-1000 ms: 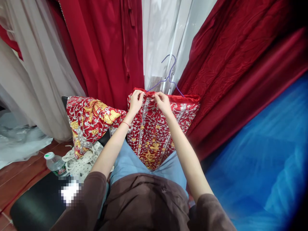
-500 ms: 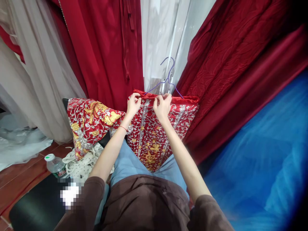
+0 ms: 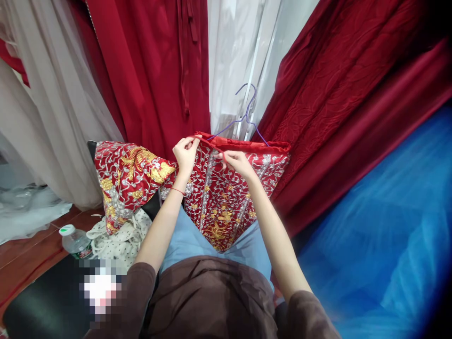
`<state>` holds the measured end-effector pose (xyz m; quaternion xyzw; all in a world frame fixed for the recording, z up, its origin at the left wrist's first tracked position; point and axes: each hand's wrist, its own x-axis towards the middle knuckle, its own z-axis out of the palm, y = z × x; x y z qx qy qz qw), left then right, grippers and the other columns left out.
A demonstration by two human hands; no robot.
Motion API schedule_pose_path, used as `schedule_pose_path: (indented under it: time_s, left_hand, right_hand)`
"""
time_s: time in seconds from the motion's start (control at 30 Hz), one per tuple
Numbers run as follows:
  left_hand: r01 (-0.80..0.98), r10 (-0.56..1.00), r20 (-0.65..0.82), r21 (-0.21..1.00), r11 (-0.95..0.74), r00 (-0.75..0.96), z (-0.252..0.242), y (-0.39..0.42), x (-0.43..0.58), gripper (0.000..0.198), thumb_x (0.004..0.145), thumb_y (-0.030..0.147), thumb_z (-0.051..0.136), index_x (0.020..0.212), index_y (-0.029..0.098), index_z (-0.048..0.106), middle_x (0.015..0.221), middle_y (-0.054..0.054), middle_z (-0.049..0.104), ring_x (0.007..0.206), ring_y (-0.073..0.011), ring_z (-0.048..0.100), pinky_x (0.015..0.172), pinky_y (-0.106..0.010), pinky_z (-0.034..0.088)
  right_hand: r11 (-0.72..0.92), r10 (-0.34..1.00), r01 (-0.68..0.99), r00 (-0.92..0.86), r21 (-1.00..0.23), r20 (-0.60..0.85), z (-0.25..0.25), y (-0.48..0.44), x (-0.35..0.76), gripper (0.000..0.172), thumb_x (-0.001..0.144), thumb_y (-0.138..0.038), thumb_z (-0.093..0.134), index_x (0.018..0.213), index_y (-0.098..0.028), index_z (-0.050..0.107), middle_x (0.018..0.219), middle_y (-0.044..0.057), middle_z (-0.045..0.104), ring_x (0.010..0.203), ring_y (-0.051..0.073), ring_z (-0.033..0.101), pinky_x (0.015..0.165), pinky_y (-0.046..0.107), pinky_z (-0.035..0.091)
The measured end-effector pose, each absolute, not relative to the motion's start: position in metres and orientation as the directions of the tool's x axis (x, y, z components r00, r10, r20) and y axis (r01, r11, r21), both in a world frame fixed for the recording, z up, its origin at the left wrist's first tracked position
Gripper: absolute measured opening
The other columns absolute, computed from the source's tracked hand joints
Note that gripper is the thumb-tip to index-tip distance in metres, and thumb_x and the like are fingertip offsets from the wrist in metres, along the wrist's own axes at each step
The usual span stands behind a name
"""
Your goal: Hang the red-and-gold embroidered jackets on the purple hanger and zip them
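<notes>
A red garment [image 3: 226, 197] with silver and gold embroidery lies over my lap, its red top edge facing away from me. Inside that edge sits a purple wire hanger [image 3: 246, 117], hook upward. Between my hands runs a thin red cord [image 3: 211, 143]. My left hand [image 3: 187, 151] pinches it at the garment's upper left corner. With curled fingers, my right hand [image 3: 236, 162] grips the cord just below the top edge, in front of the embroidery. An embroidered part [image 3: 132, 181] of the same pattern spreads out to the left, over something black.
Red dresses [image 3: 155, 70] hang ahead and to the right, with white fabric [image 3: 233, 56] between them. Blue tulle [image 3: 374, 245] fills the right side. At left are a plastic bottle [image 3: 75, 241], a dotted white cloth [image 3: 122, 240] and a black seat [image 3: 45, 296].
My hands have come off the garment's top edge. The red cord now stretches between them. My left hand moved slightly left, my right hand a little down toward me.
</notes>
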<state>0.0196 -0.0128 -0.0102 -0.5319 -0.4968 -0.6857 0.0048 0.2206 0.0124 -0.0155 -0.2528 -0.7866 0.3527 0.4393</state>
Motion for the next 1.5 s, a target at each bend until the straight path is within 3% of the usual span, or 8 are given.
schedule_pose_path:
  time_s: [0.17, 0.3, 0.47, 0.63, 0.87, 1.07, 1.27, 1.5]
  left_hand:
    - [0.219, 0.715, 0.699, 0.696, -0.684, 0.013, -0.018, -0.006, 0.023, 0.031, 0.079, 0.047, 0.073, 0.079, 0.016, 0.075, 0.082, -0.005, 0.069, 0.082, -0.0175, 0.063, 0.077, -0.030, 0.049]
    - [0.258, 0.770, 0.595, 0.726, -0.638, 0.229, -0.014, -0.008, 0.018, 0.032, 0.071, 0.045, 0.080, 0.074, 0.014, 0.073, 0.070, -0.001, 0.062, 0.066, -0.0126, 0.053, 0.068, -0.028, 0.046]
    - [0.338, 0.802, 0.475, 0.734, -0.588, 0.362, -0.004, -0.012, 0.011, 0.036, 0.065, 0.048, 0.084, 0.075, 0.015, 0.073, 0.057, 0.004, 0.049, 0.055, -0.0099, 0.041, 0.056, -0.026, 0.037]
    - [0.138, 0.830, 0.514, 0.825, -0.548, 0.217, -0.018, -0.007, 0.019, 0.039, 0.069, 0.053, 0.081, 0.075, 0.016, 0.074, 0.070, -0.001, 0.065, 0.068, -0.0133, 0.056, 0.067, -0.028, 0.045]
    - [0.032, 0.868, 0.496, 0.868, -0.495, -0.019, -0.034, 0.009, 0.027, 0.017, 0.092, 0.033, 0.061, 0.084, 0.018, 0.064, 0.070, 0.002, 0.066, 0.055, -0.0074, 0.049, 0.056, -0.022, 0.036]
    - [0.391, 0.713, 0.658, 0.739, -0.549, -0.242, -0.023, 0.011, 0.022, 0.017, 0.101, 0.028, 0.047, 0.086, 0.021, 0.051, 0.058, 0.003, 0.060, 0.062, -0.0133, 0.061, 0.070, -0.025, 0.046]
    - [0.654, 0.581, 0.751, 0.614, -0.441, -0.313, -0.021, 0.015, 0.017, 0.019, 0.104, 0.030, 0.042, 0.098, 0.018, 0.056, 0.078, -0.005, 0.065, 0.078, -0.0196, 0.066, 0.079, -0.029, 0.046]
    - [0.764, 0.650, 0.698, 0.584, -0.274, -0.300, -0.013, 0.012, 0.016, 0.026, 0.104, 0.031, 0.039, 0.105, 0.014, 0.058, 0.091, -0.016, 0.070, 0.090, -0.0263, 0.068, 0.078, -0.031, 0.045]
  right_hand:
    - [0.685, 0.722, 0.102, -0.233, -0.722, 0.652, -0.010, 0.009, 0.212, 0.046, 0.087, -0.060, 0.060, 0.098, -0.020, 0.079, 0.072, 0.002, 0.069, 0.058, 0.013, 0.052, 0.055, 0.027, 0.041]
    - [0.802, 0.596, 0.301, -0.335, -0.516, 0.730, -0.010, 0.008, 0.207, 0.031, 0.090, -0.045, 0.063, 0.105, -0.023, 0.079, 0.092, 0.005, 0.072, 0.078, 0.018, 0.062, 0.073, 0.031, 0.050]
    - [0.871, 0.461, 0.420, -0.519, -0.255, 0.720, -0.011, 0.008, 0.208, 0.024, 0.095, -0.032, 0.058, 0.106, -0.024, 0.078, 0.101, 0.005, 0.069, 0.085, 0.017, 0.064, 0.077, 0.029, 0.048]
    - [0.818, 0.457, 0.553, -0.463, -0.155, 0.759, -0.013, 0.002, 0.202, 0.027, 0.100, -0.032, 0.050, 0.112, -0.023, 0.072, 0.110, 0.007, 0.069, 0.092, 0.018, 0.065, 0.073, 0.026, 0.045]
    - [0.732, 0.538, 0.629, -0.297, -0.263, 0.789, -0.016, 0.007, 0.194, 0.020, 0.097, -0.027, 0.047, 0.102, -0.019, 0.065, 0.106, 0.009, 0.069, 0.087, 0.020, 0.063, 0.069, 0.028, 0.043]
    - [0.623, 0.615, 0.698, -0.158, -0.353, 0.772, -0.014, 0.021, 0.199, 0.020, 0.094, -0.025, 0.044, 0.098, -0.017, 0.062, 0.100, 0.011, 0.070, 0.084, 0.021, 0.061, 0.071, 0.031, 0.043]
    - [0.500, 0.624, 0.840, -0.181, -0.211, 0.760, -0.002, 0.016, 0.200, 0.025, 0.097, -0.024, 0.039, 0.106, -0.016, 0.061, 0.105, 0.012, 0.070, 0.083, 0.023, 0.061, 0.065, 0.030, 0.037]
    - [0.376, 0.697, 0.923, -0.227, -0.077, 0.681, 0.005, 0.014, 0.205, 0.031, 0.098, -0.022, 0.034, 0.114, -0.014, 0.059, 0.108, 0.015, 0.069, 0.081, 0.023, 0.063, 0.065, 0.031, 0.034]
